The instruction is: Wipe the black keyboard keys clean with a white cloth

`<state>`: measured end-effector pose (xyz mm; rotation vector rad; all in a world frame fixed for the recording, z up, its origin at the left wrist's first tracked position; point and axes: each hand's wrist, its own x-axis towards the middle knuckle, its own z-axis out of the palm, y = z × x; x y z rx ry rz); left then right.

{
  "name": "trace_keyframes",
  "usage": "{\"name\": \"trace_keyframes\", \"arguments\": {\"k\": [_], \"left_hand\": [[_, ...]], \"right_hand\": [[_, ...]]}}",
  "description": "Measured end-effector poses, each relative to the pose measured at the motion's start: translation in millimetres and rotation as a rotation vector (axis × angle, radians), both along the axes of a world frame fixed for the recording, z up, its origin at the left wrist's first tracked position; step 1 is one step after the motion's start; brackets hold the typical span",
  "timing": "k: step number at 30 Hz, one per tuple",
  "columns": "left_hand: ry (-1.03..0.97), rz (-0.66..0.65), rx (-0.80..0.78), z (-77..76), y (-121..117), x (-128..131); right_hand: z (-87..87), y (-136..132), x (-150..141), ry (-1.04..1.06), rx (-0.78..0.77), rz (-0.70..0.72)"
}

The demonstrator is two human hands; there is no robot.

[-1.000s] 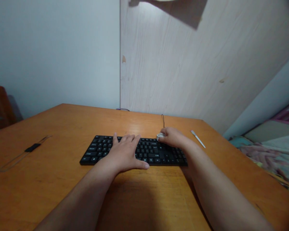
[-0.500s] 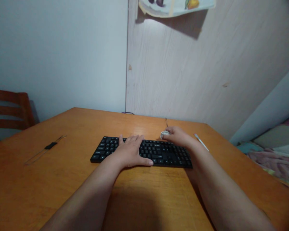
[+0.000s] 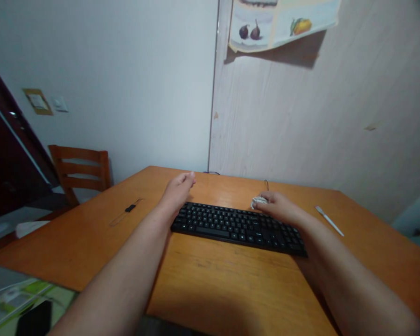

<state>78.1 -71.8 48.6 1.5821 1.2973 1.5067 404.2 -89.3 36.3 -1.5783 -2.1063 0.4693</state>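
Note:
A black keyboard (image 3: 227,226) lies across the middle of the wooden table. My left hand (image 3: 180,186) is at its far left corner, raised off the keys, thumb side toward me. Its fingers look curled together and partly hidden, with nothing showing in them. At the keyboard's far edge, right of the middle, my right hand (image 3: 276,205) has its fingers closed on a small white bundle (image 3: 259,201). The bundle looks like wound cord, though its exact kind is unclear. My right forearm covers part of the keyboard's right end.
A thin white stick with a flat end (image 3: 329,220) lies to the right on the table (image 3: 231,284). On the left is a black piece with a thin cord loop (image 3: 130,208). A wooden chair (image 3: 80,168) stands beyond the left edge; a wall closes off the back.
My left hand has lifted from lying spread on the keys and moved to the keyboard's far left corner. My right hand still holds the white bundle. The view has swung left.

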Motion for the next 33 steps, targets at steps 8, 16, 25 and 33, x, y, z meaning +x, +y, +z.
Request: {"name": "trace_keyframes", "arguments": {"k": [8, 16, 25, 33], "left_hand": [[-0.194, -0.014, -0.139, -53.6, 21, -42], [-0.240, -0.144, -0.246, -72.6, 25, -43], [-0.264, -0.204, -0.313, -75.9, 28, -46], [-0.352, -0.215, -0.376, -72.7, 29, -44]], "right_hand": [[-7.2, -10, -30, 0.033, 0.044, 0.082], [3.4, -10, -75, 0.003, 0.034, 0.152], [-0.6, 18, -171, -0.120, 0.112, 0.234], [-12.9, 37, -214, -0.279, 0.114, 0.229]]}}
